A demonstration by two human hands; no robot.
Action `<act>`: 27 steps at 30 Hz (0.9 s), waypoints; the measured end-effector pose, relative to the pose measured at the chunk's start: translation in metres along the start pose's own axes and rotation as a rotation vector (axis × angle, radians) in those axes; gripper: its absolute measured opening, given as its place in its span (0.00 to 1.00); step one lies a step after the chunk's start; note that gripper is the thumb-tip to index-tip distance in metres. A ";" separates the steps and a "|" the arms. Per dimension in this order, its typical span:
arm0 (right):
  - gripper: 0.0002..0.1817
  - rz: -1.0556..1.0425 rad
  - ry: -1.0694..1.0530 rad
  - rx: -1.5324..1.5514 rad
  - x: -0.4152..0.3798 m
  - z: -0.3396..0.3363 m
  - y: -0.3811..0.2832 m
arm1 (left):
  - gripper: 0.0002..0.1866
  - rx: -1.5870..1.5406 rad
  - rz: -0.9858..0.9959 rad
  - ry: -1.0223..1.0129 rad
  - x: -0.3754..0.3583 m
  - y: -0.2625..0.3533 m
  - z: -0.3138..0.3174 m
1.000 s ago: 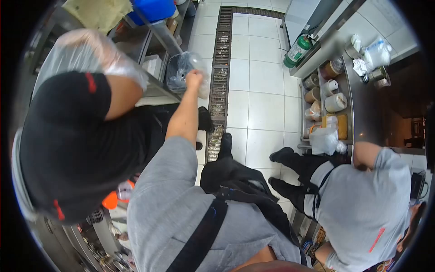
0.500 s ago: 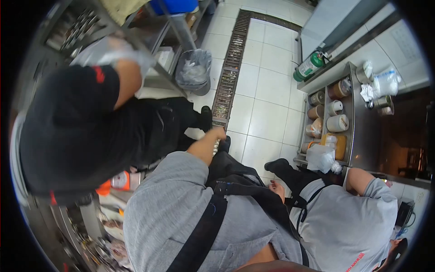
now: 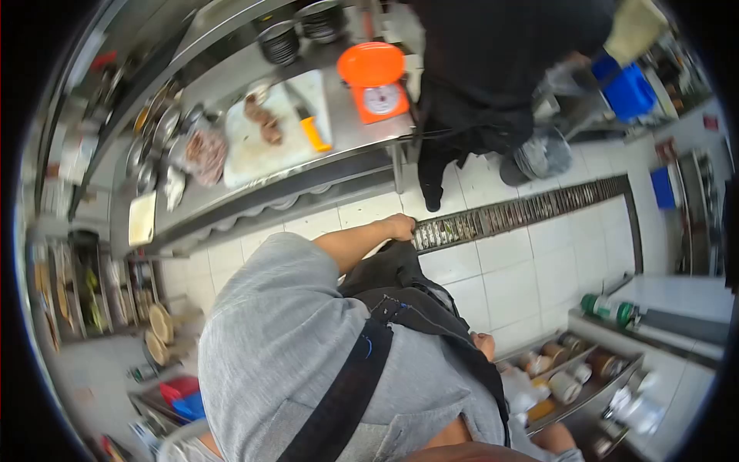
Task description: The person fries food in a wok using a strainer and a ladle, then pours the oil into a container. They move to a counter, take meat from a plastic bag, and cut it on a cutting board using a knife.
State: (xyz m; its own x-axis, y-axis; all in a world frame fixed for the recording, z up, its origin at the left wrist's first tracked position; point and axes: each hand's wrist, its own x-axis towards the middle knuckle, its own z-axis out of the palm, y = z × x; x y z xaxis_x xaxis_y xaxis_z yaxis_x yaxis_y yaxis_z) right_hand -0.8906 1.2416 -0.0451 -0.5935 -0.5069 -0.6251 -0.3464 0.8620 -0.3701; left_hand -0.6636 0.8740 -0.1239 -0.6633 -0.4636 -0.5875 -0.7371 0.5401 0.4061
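My left hand (image 3: 400, 226) hangs low in front of me over the floor drain, its fingers curled closed and nothing showing in it. Near my right hip, my right hand (image 3: 483, 345) is mostly behind the black apron (image 3: 419, 312); the fingers that show are curled in, with no object visible. Neither hand touches the steel worktable (image 3: 362, 137) to the left. On that table lies a white cutting board (image 3: 239, 158) with pieces of meat (image 3: 263, 122) and a knife with a yellow handle (image 3: 314, 132). An orange kitchen scale (image 3: 379, 96) stands beside the board.
A person in black (image 3: 485, 85) stands at the table's right end, near a lined grey bin (image 3: 539, 158). A drain grate (image 3: 523, 215) crosses the tiled floor. Shelves of jars (image 3: 566, 386) and a green cylinder (image 3: 610, 309) are at right. Wooden stools (image 3: 160, 335) stand at left.
My view has turned left, bringing the worktable, cutting board and scale into sight. The co-worker in grey has mostly left the view at lower right. Both my hands stay low and curled.
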 end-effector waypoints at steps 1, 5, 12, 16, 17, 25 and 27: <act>0.17 -0.074 -0.025 -0.061 0.008 0.008 -0.001 | 0.21 -0.024 0.004 0.071 -0.013 -0.018 0.000; 0.14 -0.105 -0.075 -0.123 0.007 0.013 -0.066 | 0.25 -0.362 -0.125 0.183 -0.092 -0.069 -0.026; 0.16 -0.163 -0.077 -0.086 0.046 0.079 -0.204 | 0.15 -1.068 -0.011 0.757 -0.207 -0.212 -0.140; 0.21 -0.469 0.012 -0.085 0.041 0.134 -0.332 | 0.15 -0.778 -0.197 1.076 -0.252 -0.336 -0.230; 0.21 -0.734 0.187 -0.175 0.043 0.154 -0.361 | 0.17 -0.613 -0.348 1.092 -0.253 -0.373 -0.248; 0.09 -1.082 0.056 0.064 -0.023 0.180 -0.597 | 0.24 -0.320 -0.647 0.945 -0.191 -0.486 -0.298; 0.12 -1.124 0.132 -0.114 -0.009 0.188 -0.616 | 0.28 -0.476 -0.636 0.871 -0.190 -0.489 -0.301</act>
State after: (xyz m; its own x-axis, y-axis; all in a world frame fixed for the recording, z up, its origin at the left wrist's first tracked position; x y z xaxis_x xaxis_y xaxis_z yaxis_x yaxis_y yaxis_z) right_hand -0.5356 0.7147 0.0592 0.0260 -0.9945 0.1014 -0.7907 -0.0825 -0.6066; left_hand -0.2161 0.4863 0.0000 0.1124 -0.9777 -0.1774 -0.8188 -0.1923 0.5410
